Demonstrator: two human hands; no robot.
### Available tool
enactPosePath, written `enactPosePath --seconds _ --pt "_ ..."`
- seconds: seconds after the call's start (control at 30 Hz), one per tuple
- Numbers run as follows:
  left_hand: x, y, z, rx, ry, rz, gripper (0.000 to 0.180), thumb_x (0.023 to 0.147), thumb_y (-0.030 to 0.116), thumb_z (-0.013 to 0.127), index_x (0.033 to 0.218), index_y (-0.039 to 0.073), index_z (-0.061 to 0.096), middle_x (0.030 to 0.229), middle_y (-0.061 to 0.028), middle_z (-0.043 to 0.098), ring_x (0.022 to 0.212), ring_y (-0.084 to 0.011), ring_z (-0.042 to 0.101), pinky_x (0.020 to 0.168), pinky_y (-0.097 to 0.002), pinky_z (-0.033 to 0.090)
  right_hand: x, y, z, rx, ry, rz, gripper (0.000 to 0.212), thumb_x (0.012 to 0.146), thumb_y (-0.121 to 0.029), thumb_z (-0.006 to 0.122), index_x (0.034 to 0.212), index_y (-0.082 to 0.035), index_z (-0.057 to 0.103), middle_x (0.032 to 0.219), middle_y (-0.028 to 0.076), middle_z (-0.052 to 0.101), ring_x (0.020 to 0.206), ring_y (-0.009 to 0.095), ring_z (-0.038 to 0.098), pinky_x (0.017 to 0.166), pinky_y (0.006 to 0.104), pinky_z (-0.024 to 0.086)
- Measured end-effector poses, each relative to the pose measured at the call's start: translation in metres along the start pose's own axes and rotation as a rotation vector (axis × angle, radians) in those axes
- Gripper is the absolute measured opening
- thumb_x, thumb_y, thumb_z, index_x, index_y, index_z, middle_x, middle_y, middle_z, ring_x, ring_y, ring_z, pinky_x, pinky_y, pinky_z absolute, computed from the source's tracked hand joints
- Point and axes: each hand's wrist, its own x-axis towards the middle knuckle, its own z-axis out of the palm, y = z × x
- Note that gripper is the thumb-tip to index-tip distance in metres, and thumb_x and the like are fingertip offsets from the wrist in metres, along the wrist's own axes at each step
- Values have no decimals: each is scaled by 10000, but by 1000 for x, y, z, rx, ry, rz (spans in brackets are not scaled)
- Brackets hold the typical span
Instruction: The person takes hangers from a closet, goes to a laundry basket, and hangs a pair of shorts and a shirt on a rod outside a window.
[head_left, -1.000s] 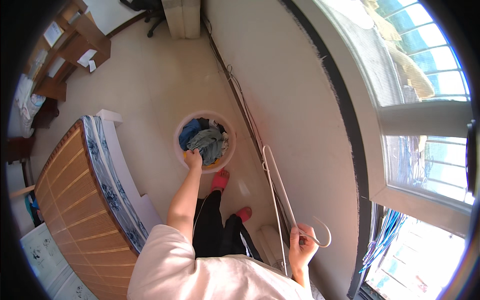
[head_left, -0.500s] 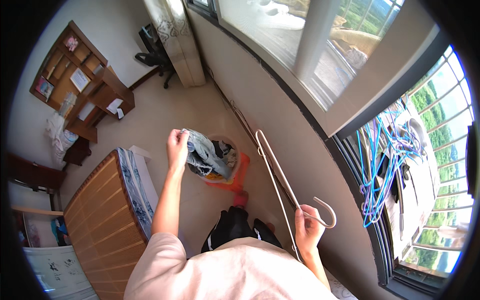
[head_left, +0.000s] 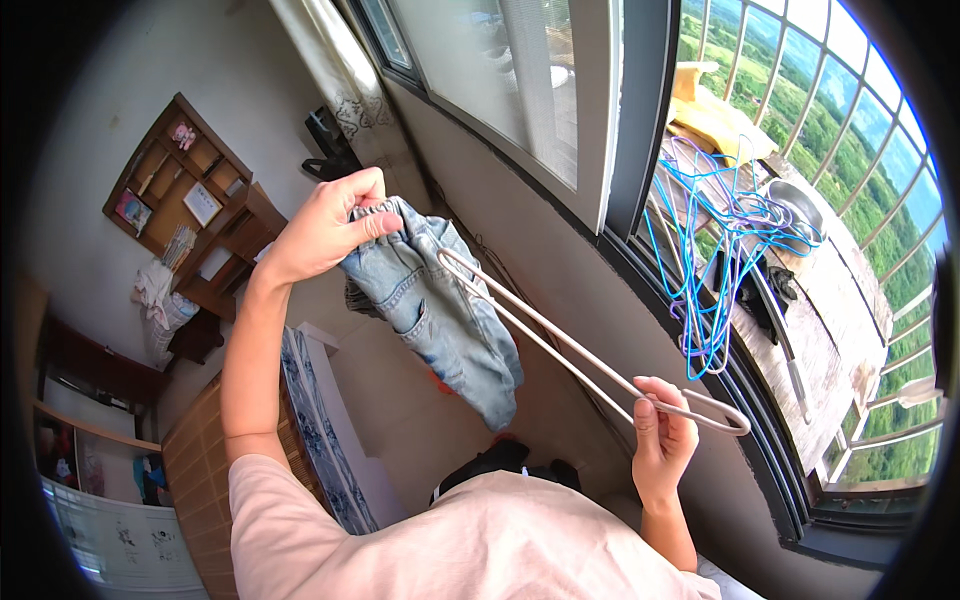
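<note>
My left hand (head_left: pixel 335 225) is closed on the gathered waistband of light-blue denim jeans (head_left: pixel 430 310), which hang down from it in front of me. In my right hand (head_left: pixel 664 440) is a pale clothes hanger (head_left: pixel 560 328), pinched near the base of its hook. The hanger slants up to the left, and its far end lies against or just in front of the jeans; I cannot tell whether they touch. Part of a reddish-orange thing (head_left: pixel 442 384) shows behind the jeans, mostly hidden by them.
Several tangled blue and purple hangers (head_left: pixel 715 240) lie by the open window at right, near a metal bowl (head_left: pixel 795 212) and a yellow cloth (head_left: pixel 715 112). Barred railings stand beyond. A bed (head_left: pixel 215 460) is at left, and a wooden desk with shelves (head_left: pixel 215 200) stands at the far left.
The jeans have come up from over the laundry basket and now hang free from my left hand. The hanger in my right hand has swung so its far end is by the jeans.
</note>
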Motion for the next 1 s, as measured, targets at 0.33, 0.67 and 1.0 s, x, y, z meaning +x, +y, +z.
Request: enactPosePath --seconds 0.33,0.67,1.0 --pt "-8 44 35 -9 -476 328 273 746 194 688 744 24 473 669 -31 472 652 -168 442 604 -289 386 1 -91 -56 -195 323 -221 74 823 -34 581 861 25 606 709 20 477 590 41 387 496 153 234" --pt "-27 94 48 641 -496 915 322 710 114 619 1023 141 549 699 41 482 709 -108 505 746 -251 330 71 -124 -78 -478 -144 -623 179 745 -137 698 685 -24 574 623 37 525 514 134 464 451 252 320" --pt "-32 105 36 599 -292 1056 169 663 76 598 789 175 546 711 49 482 739 -104 500 770 -278 320 70 -142 -95 -355 -237 -344 187 842 -142 619 733 -16 533 600 -29 444 540 34 374 461 204 310"
